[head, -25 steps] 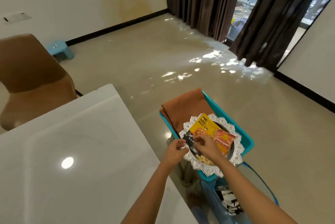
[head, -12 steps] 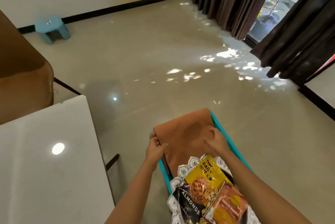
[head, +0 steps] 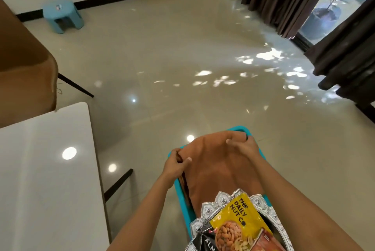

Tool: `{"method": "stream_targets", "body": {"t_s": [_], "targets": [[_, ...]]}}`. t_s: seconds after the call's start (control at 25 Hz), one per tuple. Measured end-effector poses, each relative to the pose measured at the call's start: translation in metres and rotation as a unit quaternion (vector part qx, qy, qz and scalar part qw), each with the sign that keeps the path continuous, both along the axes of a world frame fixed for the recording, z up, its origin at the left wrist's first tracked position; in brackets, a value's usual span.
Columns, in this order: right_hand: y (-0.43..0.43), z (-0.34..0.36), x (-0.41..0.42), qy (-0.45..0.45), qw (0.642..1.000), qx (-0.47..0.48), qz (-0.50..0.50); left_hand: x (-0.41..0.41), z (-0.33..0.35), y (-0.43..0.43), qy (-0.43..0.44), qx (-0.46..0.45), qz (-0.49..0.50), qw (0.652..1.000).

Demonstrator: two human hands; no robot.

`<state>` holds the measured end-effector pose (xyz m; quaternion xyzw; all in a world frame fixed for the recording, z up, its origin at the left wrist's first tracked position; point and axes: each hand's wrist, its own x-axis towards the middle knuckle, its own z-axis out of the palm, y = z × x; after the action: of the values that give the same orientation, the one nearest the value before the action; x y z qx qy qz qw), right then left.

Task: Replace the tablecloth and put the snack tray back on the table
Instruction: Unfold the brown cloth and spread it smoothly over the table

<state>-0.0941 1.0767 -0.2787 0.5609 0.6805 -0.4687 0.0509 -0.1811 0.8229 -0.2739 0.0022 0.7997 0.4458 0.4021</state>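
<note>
Fingers of left hand (head: 176, 166) pinch left edge of folded cloth (head: 217, 167); those of right hand (head: 242, 146) curl over its far corner. Cloth lies in basket (head: 242, 129), lower centre, with snack tray (head: 225, 199) on its near end. Step: lifting out cloth. Next, likely: slide it free without tipping tray, then spread it over worktop (head: 40, 179).

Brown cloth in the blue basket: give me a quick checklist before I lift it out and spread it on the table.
1. Left hand gripping the brown cloth at its left edge: ok.
2. Right hand curled over the cloth's far corner: ok.
3. Cloth free to lift: not ok, the snack tray sits on its near end.
4. Packets steady on the tray: cannot tell, the frame cuts them off.
5. Table without a cloth where visible: ok.
</note>
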Motion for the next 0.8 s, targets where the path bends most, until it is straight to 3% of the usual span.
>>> {"method": "stream_targets", "body": {"t_s": [0.08, 0.2, 0.44, 0.64, 0.8], "targets": [[-0.006, 0.010, 0.004, 0.023, 0.999, 0.002, -0.041, 0.009, 0.010, 0.004, 0.007, 0.020, 0.014, 1.000], [-0.017, 0.046, 0.005, 0.066, 0.990, 0.090, -0.087, 0.013, 0.041, 0.006, 0.019, 0.070, 0.035, 0.997], [-0.059, 0.199, -0.023, 0.285, 0.941, 0.178, -0.048, -0.006, 0.164, -0.025, 0.088, 0.208, 0.129, 0.966], [-0.171, 0.337, -0.035, 0.481, 0.853, 0.204, 0.016, -0.013, 0.297, -0.133, 0.267, 0.303, 0.176, 0.898], [-0.301, 0.381, -0.002, 0.576, 0.809, 0.118, 0.011, 0.009, 0.367, -0.262, 0.335, 0.285, 0.252, 0.862]]}}
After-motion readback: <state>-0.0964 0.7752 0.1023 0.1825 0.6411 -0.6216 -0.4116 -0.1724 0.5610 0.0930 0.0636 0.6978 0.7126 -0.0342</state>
